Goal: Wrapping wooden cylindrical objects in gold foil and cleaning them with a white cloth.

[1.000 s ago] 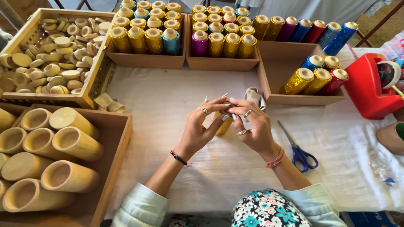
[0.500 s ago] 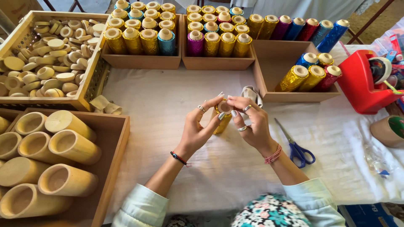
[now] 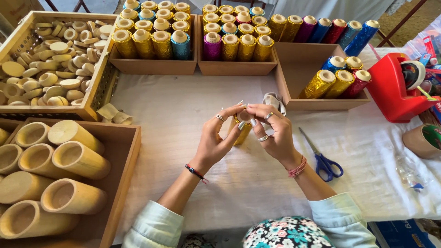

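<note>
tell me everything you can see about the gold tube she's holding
The gold foil-wrapped tube is a short cylinder covered in shiny, crinkled gold foil. Its pale top end faces up, mostly hidden. It stands roughly upright, slightly tilted, above the white tablecloth, in front of the trays. The left hand and right hand pinch its top edge with their fingertips.

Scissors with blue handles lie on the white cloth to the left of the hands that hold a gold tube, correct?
Not quite. The head view shows the scissors to the right of the right hand, not left. The left hand shares the gold tube.
</note>
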